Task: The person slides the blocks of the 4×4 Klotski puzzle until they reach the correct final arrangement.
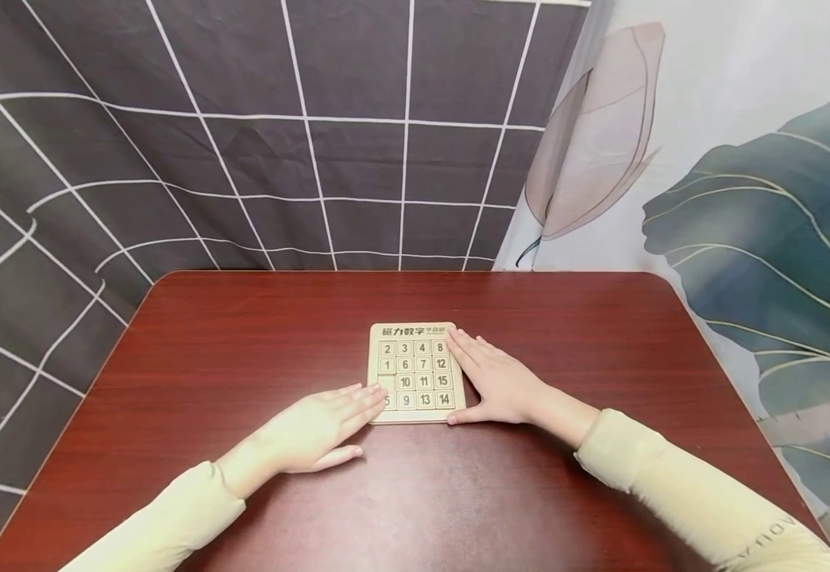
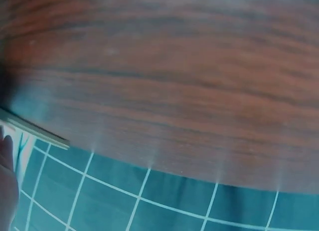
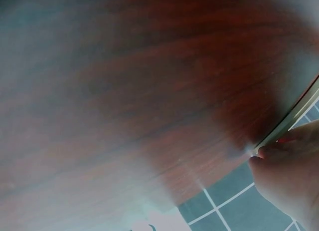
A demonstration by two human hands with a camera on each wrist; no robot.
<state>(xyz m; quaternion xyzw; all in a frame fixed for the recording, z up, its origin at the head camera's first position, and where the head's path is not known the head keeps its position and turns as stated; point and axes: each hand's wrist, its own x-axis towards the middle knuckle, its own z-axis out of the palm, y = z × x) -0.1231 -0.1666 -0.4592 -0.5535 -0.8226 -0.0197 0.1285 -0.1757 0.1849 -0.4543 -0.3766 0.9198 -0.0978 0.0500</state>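
Observation:
A pale wooden number sliding puzzle [image 1: 415,413] lies flat on the table, its numbered tiles in a square grid under a printed heading. The vacant cell [image 1: 387,382] is at the left of the third row, just above the tile marked 5. My left hand [image 1: 314,425] reaches in from the lower left with straight fingers, fingertips on the 5 tile and partly covering it. Along the puzzle's right edge rest the extended fingers of my right hand [image 1: 503,385], its thumb spread to the lower right corner. Both wrist views catch just the puzzle's edge, with part of a hand.
The puzzle sits near the middle of a reddish-brown wooden table [image 1: 243,334] with rounded far corners. Behind and to the left hangs a dark grey curtain [image 1: 357,159] with white grid lines. A pale leaf-patterned curtain [image 1: 758,238] hangs at the right.

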